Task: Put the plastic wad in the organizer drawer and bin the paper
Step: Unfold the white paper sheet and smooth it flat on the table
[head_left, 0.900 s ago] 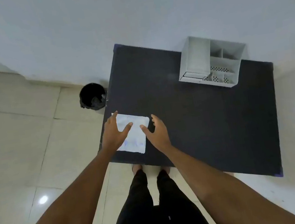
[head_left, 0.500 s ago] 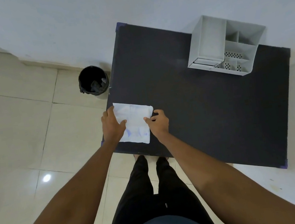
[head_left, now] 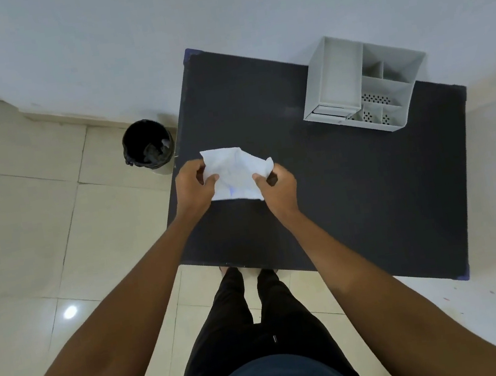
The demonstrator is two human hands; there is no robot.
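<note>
Left hand (head_left: 192, 186) and right hand (head_left: 278, 187) both pinch the crumpled paper (head_left: 235, 172) — lifted over the desk's (head_left: 353, 198) near-left part; bin (head_left: 148, 147) left.

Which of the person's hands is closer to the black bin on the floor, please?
Left. The left hand holds the paper's bin-side edge; the right hand grips the far edge from the black bin.

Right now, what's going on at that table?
A person holds a white paper in both hands, left hand and right hand, crumpling it above the near left part of the black table. A black bin stands on the floor left of the table, with some waste in it. A white organizer sits at the far right. No plastic wad is visible.
</note>
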